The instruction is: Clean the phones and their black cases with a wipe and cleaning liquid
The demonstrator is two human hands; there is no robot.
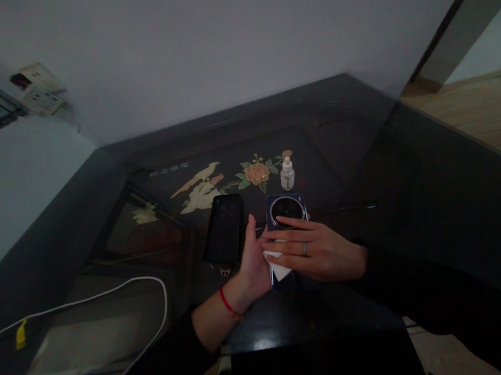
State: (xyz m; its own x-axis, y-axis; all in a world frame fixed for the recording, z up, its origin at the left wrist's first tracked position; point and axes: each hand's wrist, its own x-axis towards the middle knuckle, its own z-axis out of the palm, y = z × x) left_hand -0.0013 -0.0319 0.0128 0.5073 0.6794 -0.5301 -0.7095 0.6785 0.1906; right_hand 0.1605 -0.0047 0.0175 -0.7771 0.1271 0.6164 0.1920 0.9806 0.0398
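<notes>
A dark blue phone lies back side up between my hands, its large round camera ring at the far end. My left hand supports the phone along its left edge, thumb raised, with the other fingers mostly hidden beneath it. A folded white wipe is pressed to the phone's back under the fingers of my right hand, which wears a ring. Left of the phone rests a black phone case. Just beyond the phone stands a small clear dropper bottle with a white top.
The dark glossy table carries a bird-and-flower picture. A white cable with a yellow tag curves over its left side. White walls border the table, with a power strip at the left.
</notes>
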